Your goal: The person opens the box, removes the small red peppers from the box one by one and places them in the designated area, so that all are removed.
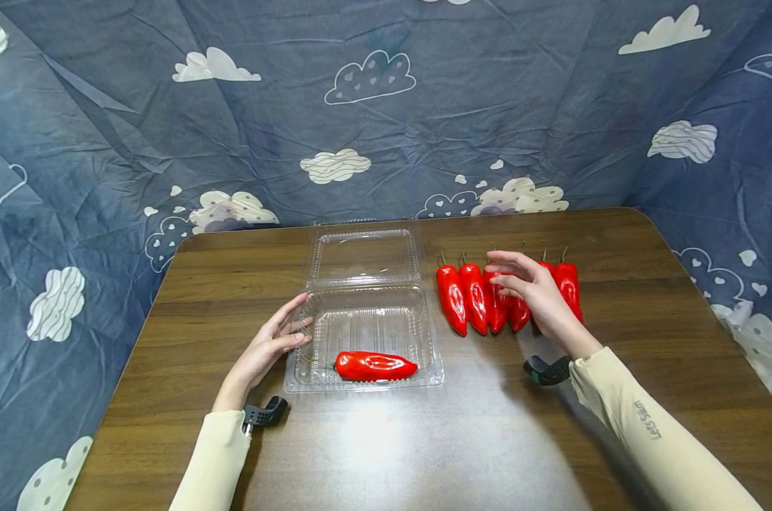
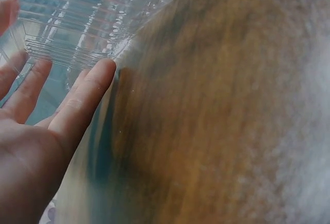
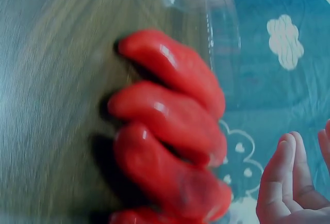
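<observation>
One red pepper (image 1: pixel 376 366) lies lengthwise along the near side of a clear plastic clamshell box (image 1: pixel 428 387), its green stem pointing left. The box's lid (image 1: pixel 367 257) is folded back flat behind it. My left hand (image 1: pixel 267 351) rests at the box's left wall with fingers extended; in the left wrist view the fingertips (image 2: pixel 107 66) meet the ribbed plastic. To the right, my right hand (image 1: pixel 539 298) hovers over a row of red peppers (image 1: pixel 451 299), fingers apart and holding nothing. It partly hides the middle ones. Several of these peppers (image 3: pixel 170 115) show beside that hand in the right wrist view.
Everything stands on a brown wood-grain table (image 1: pixel 226 277) with rounded far corners. A blue cloth (image 1: pixel 386 142) with white clouds hangs behind and along both sides. Black camera mounts (image 1: pixel 266 411) sit at both wrists.
</observation>
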Demonstrator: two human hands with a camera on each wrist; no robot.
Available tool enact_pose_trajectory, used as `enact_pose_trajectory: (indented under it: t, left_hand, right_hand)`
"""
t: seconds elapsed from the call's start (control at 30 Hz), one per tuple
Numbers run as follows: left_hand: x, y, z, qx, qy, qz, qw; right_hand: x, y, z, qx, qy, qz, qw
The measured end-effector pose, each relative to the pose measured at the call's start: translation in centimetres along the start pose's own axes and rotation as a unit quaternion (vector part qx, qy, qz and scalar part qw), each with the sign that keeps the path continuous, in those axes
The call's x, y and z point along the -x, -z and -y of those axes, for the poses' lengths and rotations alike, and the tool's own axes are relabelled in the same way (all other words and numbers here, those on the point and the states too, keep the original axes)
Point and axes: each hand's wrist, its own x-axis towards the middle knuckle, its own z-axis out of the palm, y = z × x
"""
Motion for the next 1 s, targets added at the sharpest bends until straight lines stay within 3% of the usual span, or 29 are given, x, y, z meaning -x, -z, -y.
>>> enact_pose_trajectory:
  t: [0.47, 1.0]
  left_hand:
    - [0.1, -0.1, 0.2, 0.001, 0.001, -0.001, 1.0]
    - [0.1, -0.1, 0.1, 0.0, -0.002, 0.0, 1.0]
  right_hand:
    - [-0.3, -3.7, 0.9, 0.004, -0.005, 0.092, 0.9958]
    - [-0.8, -7.1, 1.9, -0.004, 0.002, 0.163, 0.9866]
